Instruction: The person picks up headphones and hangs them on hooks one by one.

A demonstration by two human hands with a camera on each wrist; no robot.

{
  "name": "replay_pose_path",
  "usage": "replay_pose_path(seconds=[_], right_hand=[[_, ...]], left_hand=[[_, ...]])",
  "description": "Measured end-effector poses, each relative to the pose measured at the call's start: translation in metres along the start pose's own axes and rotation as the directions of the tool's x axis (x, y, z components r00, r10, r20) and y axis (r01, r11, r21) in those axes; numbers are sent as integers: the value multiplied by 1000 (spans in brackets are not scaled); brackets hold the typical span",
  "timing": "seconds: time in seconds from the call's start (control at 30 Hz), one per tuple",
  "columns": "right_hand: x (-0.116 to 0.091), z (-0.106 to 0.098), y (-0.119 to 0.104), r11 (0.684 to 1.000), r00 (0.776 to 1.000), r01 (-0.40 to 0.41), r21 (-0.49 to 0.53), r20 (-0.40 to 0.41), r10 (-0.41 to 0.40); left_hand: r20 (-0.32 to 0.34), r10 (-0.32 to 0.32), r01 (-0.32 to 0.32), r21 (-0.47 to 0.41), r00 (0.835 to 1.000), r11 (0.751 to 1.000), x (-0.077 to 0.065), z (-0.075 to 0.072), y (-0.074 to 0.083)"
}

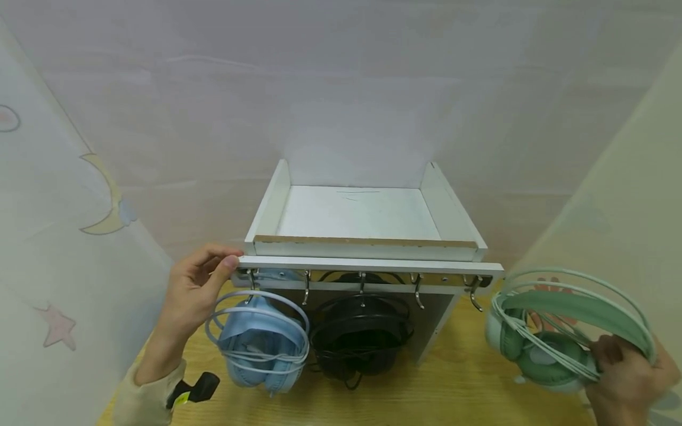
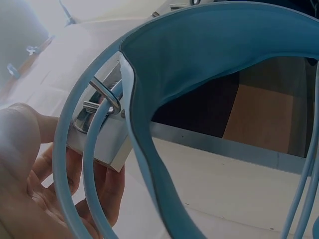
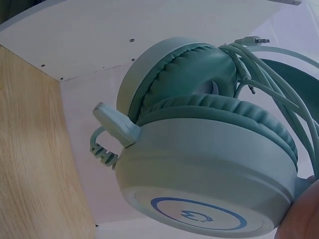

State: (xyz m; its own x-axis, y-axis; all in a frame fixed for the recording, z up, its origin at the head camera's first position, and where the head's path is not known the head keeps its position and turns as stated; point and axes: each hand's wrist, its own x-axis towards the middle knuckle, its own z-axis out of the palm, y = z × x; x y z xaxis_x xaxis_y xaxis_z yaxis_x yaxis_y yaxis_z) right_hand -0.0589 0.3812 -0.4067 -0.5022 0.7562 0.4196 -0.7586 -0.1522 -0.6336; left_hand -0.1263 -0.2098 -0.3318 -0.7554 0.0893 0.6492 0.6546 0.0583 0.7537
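Observation:
At the shelf's front left corner, my left hand (image 1: 192, 290) pinches the end of a white hook rail (image 1: 373, 265) between thumb and fingers. Blue headphones (image 1: 260, 346) hang from the leftmost hook, close beside that hand; their headband (image 2: 194, 55) crosses the left wrist view. Black headphones (image 1: 362, 337) hang below the middle of the rail. Off to the right, my right hand (image 1: 631, 373) grips pale green headphones (image 1: 554, 358) near one end of the headband. Their cable is bundled, and a short microphone arm (image 3: 117, 124) sticks out from one ear cup.
Behind the rail stands a white shelf unit (image 1: 359, 213) with raised sides, against a pale cloth backdrop (image 1: 341, 89). Bare metal hooks (image 1: 418, 293) line the rail's right half. Underneath is a wood-grain tabletop (image 1: 415, 396). Printed cloth sides (image 1: 69, 266) flank the unit.

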Motion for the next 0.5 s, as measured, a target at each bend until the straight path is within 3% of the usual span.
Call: replay_pose_path(seconds=[0.1,0.17,0.23,0.33,0.5], right_hand=[[0,0,-7,992,983,-112,-59,-152,101],[-1,0,-11,978,938,-210,7,-282,203],[0,0,-16,959,895,-260,113,-344,283],[1,3,-21,929,868,-245,277,-363,338],[-2,2,-25,903,866,-240,357,-340,365]], left_hand=[[6,3,-3,-8,1000,1000,1,0,0],[9,10,-10,-21,1000,1000,2,0,-1],[15,25,-24,-39,1000,999,2,0,-1],[19,47,-46,-60,999,997,3,0,-2],[20,72,-71,-79,997,994,2,-1,-3]])
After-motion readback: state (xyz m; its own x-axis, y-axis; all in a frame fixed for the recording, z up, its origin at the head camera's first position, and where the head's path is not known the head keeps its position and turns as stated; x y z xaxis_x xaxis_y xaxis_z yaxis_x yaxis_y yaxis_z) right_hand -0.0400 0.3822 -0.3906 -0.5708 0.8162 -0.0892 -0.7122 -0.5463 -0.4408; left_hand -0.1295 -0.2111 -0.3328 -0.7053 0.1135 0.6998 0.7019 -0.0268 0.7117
